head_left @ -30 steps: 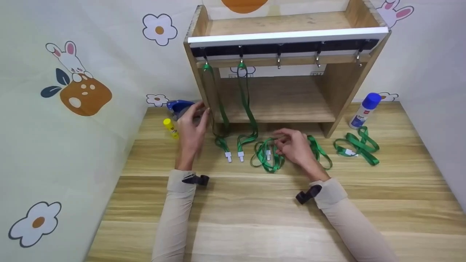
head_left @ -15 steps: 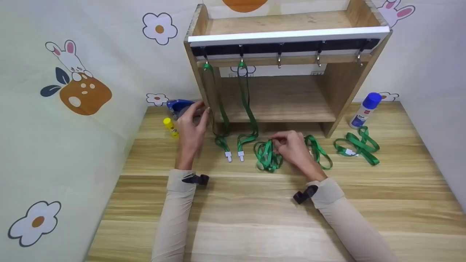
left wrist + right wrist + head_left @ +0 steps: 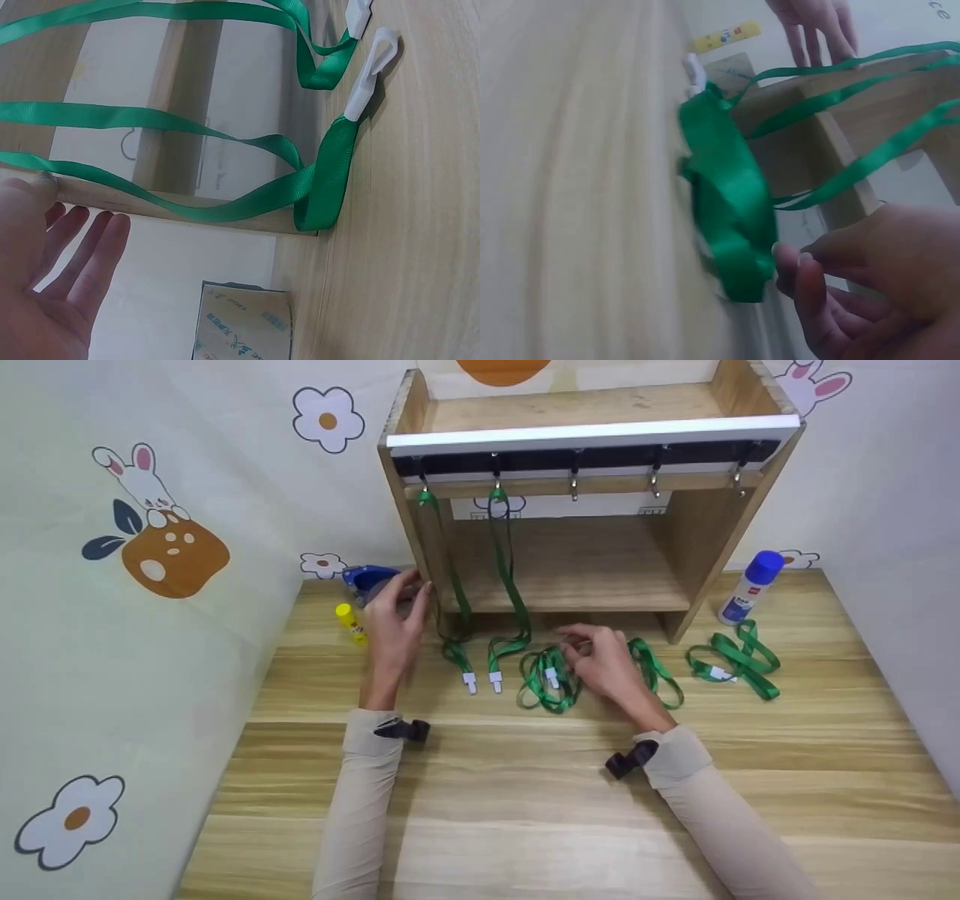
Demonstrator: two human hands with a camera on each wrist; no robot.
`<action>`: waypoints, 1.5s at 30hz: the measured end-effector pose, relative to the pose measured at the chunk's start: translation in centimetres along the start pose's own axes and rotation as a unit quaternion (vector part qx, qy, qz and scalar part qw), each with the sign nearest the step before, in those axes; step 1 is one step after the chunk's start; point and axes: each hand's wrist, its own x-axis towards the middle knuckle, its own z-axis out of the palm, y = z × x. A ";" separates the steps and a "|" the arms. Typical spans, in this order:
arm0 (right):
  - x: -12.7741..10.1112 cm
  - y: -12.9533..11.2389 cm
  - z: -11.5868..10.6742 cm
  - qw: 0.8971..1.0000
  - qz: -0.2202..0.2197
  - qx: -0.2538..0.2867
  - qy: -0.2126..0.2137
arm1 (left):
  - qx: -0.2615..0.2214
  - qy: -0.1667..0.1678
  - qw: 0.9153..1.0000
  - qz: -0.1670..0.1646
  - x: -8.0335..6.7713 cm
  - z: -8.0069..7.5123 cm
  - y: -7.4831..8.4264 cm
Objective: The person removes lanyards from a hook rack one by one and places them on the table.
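Observation:
My left hand [image 3: 396,626] rests at the left side panel of a wooden hook rack [image 3: 570,604]. In the left wrist view its thumb touches the panel's edge, and the other fingers extend loosely outside. My right hand [image 3: 604,660] is at a loosely coiled green lanyard [image 3: 555,705] with a white clip. In the right wrist view its thumb and index fingertips are close together at the ribbon's edge, with no ribbon visibly between them. Two green lanyards [image 3: 516,592] hang from the two leftmost hooks, their white clips [image 3: 496,682] down on the table.
Right of my right hand lies another green lanyard [image 3: 660,679], partly hidden. Farther right, one more lanyard [image 3: 742,660] lies before a blue-capped glue stick [image 3: 752,589]. A yellow glue stick [image 3: 351,622] and a blue object [image 3: 367,580], partly hidden, are at the left.
The right fingers came to the coiled lanyard and bunched its ribbon, then parted from it slightly; the coil lies spread again with its clip showing. The left hand stays in place.

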 end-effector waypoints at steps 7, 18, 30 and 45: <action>-0.5 -0.9 -3.8 0.991 -0.043 0.009 0.124 | -0.002 -0.005 1.000 -0.009 0.0 -0.1 0.0; -1.8 -1.3 -11.7 0.913 -0.029 0.120 0.389 | 0.016 0.011 1.000 0.009 0.1 0.0 -0.2; -1.8 1.8 -12.9 0.908 -0.004 0.100 0.407 | 0.014 0.005 1.000 -0.005 0.0 0.1 0.0; -1.3 3.6 -13.1 0.925 0.006 0.073 0.374 | -0.028 0.020 0.999 0.012 0.1 -0.3 0.3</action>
